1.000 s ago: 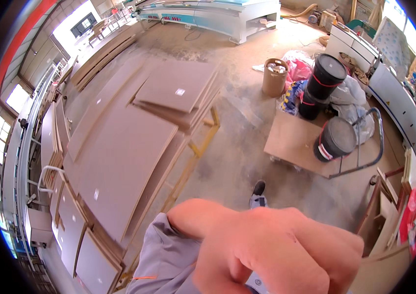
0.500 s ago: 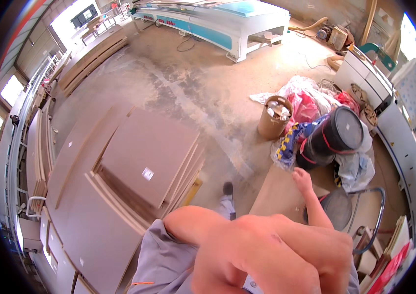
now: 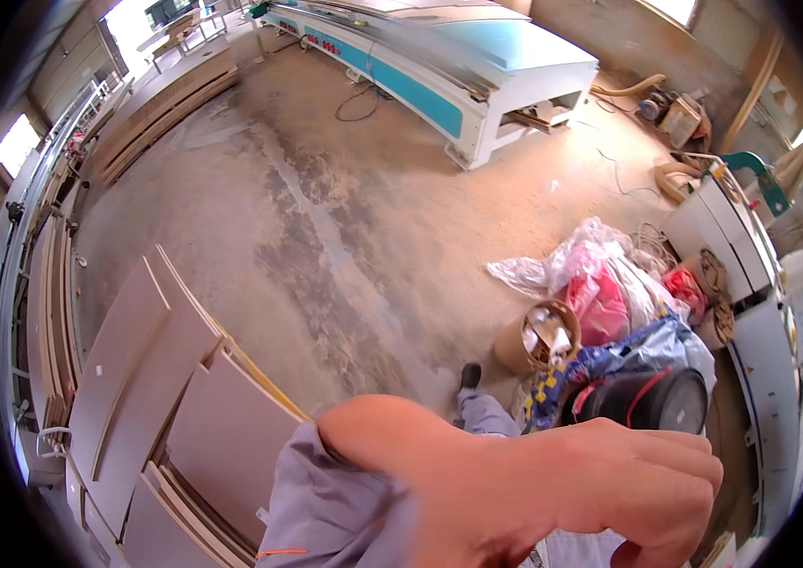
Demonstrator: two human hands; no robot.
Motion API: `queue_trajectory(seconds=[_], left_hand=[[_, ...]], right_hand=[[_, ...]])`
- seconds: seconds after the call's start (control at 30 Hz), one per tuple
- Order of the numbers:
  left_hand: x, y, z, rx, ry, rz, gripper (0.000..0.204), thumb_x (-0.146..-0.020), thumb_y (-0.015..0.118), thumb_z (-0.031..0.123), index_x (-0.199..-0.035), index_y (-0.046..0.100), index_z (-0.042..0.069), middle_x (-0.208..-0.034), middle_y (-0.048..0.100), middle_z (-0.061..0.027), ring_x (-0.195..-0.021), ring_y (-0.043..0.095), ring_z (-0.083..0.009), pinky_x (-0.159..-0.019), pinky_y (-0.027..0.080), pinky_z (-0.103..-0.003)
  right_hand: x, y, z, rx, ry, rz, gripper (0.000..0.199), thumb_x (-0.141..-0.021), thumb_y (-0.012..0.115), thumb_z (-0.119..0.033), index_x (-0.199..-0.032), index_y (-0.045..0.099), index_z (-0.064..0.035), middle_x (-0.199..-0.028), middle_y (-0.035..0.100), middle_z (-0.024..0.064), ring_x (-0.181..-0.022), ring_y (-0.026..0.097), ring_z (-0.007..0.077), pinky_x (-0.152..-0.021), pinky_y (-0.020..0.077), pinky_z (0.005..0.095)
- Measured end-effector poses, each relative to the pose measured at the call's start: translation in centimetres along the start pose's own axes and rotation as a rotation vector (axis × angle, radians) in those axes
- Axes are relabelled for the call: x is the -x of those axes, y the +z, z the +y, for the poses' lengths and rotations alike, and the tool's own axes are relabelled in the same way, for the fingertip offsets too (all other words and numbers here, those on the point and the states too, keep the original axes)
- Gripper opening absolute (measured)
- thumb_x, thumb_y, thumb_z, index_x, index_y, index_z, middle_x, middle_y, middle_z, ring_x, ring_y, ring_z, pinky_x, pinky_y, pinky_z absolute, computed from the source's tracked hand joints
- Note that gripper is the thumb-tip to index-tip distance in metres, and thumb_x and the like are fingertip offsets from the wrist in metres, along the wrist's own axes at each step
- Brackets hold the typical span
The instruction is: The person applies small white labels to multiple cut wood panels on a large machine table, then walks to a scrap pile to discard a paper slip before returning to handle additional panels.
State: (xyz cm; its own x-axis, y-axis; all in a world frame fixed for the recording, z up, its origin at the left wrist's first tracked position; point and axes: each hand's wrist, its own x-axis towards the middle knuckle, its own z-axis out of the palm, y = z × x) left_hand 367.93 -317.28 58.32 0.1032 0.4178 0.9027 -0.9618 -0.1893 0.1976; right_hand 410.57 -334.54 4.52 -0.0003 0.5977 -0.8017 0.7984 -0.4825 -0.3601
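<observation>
My left hand is raised very close to the view at the lower right, on a bare forearm that leaves a rolled grey sleeve. Its fingers bend downward and lie together, and the tips are partly hidden. Whether anything is in them does not show. My right hand is out of view. Beyond the left hand lies a black drum with red bands, beside a brown cylindrical bin holding white scraps. My dark shoe shows on the concrete floor.
Stacked brown panels stand at the lower left. A long white and teal machine runs across the back. Crumpled plastic sheeting lies behind the bin. White cabinets line the right side, and a roller conveyor lines the left.
The view has tilted and shifted, so the panels sit lower and further left. My right hand, seen near the drum before, has left the picture. The left hand now reaches further right.
</observation>
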Motion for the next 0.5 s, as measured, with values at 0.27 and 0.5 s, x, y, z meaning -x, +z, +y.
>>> queue_trajectory(seconds=[0.27, 0.5], left_hand=[[-10.0, -24.6, 2.2, -0.746, -0.401, 0.042, 0.02, -0.073, 0.054, 0.0, -0.092, 0.055, 0.001, -0.087, 0.055, -0.0092, -0.079, 0.053, -0.0222, -0.074, 0.042, -0.032], [-6.0, -49.7, 14.1, -1.53, -0.57, 0.583, 0.02, -0.073, 0.058, -0.002, -0.093, 0.057, 0.001, -0.088, 0.057, -0.0064, -0.082, 0.053, -0.0141, -0.076, 0.043, -0.027]], right_hand=[[-26.9, -16.8, -18.3, 0.43, -0.424, 0.066, 0.017, -0.081, 0.058, -0.017, -0.085, 0.067, -0.0033, -0.072, 0.061, 0.0046, -0.063, 0.056, 0.0158, -0.058, 0.0465, 0.0327], [-45.0, -34.1, -62.8, -0.261, -0.559, 0.28, 0.03, -0.084, 0.059, -0.02, -0.106, 0.065, -0.0005, -0.081, 0.066, 0.0057, -0.068, 0.061, 0.0135, -0.06, 0.0485, 0.0283]])
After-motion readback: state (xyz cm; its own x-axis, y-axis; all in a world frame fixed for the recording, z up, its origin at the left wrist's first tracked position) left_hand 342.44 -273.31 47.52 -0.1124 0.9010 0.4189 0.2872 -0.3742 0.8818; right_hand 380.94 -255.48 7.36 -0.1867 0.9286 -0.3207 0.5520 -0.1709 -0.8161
